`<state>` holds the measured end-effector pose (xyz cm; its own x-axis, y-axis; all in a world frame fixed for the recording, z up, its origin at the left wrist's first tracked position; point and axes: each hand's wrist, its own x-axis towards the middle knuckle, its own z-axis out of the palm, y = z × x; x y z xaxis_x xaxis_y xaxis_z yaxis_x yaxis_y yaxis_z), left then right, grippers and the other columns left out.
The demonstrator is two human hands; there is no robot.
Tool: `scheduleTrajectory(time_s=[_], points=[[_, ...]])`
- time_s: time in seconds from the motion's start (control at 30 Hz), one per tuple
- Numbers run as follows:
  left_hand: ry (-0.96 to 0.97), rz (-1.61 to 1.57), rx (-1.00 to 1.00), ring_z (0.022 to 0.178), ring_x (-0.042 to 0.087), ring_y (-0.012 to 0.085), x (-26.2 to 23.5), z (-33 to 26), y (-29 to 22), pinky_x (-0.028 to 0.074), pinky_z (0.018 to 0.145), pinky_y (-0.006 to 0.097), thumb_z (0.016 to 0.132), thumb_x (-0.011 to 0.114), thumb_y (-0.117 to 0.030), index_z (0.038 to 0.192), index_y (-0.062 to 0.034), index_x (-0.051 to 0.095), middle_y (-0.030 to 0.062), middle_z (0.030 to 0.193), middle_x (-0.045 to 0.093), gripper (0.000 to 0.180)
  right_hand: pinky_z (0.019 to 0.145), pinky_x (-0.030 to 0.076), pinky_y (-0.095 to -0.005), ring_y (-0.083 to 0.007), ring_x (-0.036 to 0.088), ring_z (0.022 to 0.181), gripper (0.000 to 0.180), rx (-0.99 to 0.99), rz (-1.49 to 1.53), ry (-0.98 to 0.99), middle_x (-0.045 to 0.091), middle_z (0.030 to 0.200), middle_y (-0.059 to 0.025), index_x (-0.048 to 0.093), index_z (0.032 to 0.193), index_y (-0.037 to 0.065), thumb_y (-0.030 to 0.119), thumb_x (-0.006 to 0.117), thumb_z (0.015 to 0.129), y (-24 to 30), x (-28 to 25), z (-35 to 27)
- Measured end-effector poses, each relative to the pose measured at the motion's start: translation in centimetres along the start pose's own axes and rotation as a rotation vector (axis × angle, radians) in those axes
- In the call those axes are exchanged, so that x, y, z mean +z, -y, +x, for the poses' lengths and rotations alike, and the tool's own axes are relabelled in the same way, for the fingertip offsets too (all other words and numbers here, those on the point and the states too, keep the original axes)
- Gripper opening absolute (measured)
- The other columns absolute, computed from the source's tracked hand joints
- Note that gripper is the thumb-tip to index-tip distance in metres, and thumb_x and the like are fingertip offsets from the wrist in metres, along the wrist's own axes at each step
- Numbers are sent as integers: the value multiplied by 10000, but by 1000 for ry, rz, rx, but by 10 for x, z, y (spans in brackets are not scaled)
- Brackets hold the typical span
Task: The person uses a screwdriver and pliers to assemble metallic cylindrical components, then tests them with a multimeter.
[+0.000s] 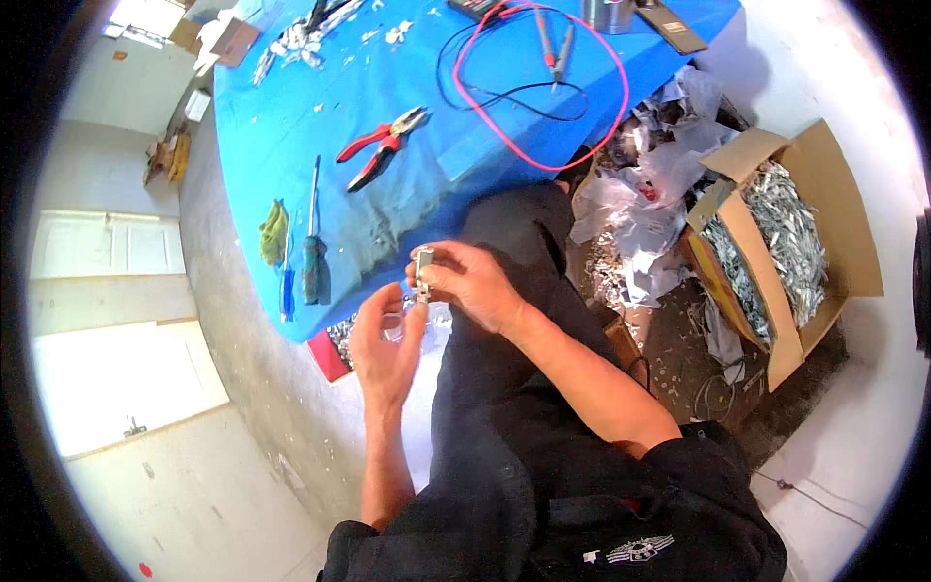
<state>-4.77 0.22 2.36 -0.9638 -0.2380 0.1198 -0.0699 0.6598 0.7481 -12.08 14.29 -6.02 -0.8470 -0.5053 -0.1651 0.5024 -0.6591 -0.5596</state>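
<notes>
Over my lap, by the near edge of the blue-covered table (291,107), I hold a small, narrow silvery metal piece (424,262) upright between both hands. My right hand (477,286) pinches its upper part between thumb and fingers. At its lower end, my left hand (381,344) has thumb and fingertips closed on it. A clear, ring-like shape shows inside the left hand's fingers, too unclear to name. The fingers cover part of the metal piece, so its exact kind cannot be made out.
Red-handled pliers (385,145), a teal-handled screwdriver (310,272) and a blue-handled screwdriver (287,296) lie on the table. Farther back are red and black test leads (545,48). Below the edge stands a red box (328,357). At right, a cardboard box (853,233) holds metal strips.
</notes>
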Motion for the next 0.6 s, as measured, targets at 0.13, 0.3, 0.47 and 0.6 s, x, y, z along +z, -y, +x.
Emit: scheduleTrajectory(time_s=[0.13, 0.3, 0.47, 0.6], points=[[47, 111, 1, 849, 702, 187, 11, -13, -5, 577, 762, 318, 899, 794, -83, 1244, 6, 666, 120, 1040, 740, 379, 885, 602, -342, -189, 714, 1036, 354, 8, 8, -5, 710, 1141, -102, 625, 1266, -8, 124, 766, 969, 2, 1, -1], [33, 13, 11, 753, 721, 194, 16, -13, 4, 574, 701, 309, 936, 740, -37, 1169, 3, 689, 108, 907, 746, 242, 919, 594, -363, -209, 703, 1054, 368, -28, -46, 18, 691, 1147, -110, 611, 1290, -23, 98, 746, 970, 6, 0, -2], [22, 22, 3, 748, 710, 199, 4, -14, 12, 553, 670, 320, 967, 700, -34, 1123, 6, 699, 122, 906, 738, 162, 912, 594, -353, -188, 697, 1034, 410, -13, -89, 48, 705, 1172, -117, 602, 1354, -27, 110, 722, 987, 10, 2, -6], [18, 46, 29, 752, 689, 216, -8, -13, 17, 524, 647, 336, 993, 664, -44, 1120, 4, 697, 137, 907, 720, 140, 836, 600, -312, -135, 695, 957, 331, -45, -281, 39, 727, 1109, -97, 658, 1297, -12, 139, 712, 1007, 7, 6, -6]])
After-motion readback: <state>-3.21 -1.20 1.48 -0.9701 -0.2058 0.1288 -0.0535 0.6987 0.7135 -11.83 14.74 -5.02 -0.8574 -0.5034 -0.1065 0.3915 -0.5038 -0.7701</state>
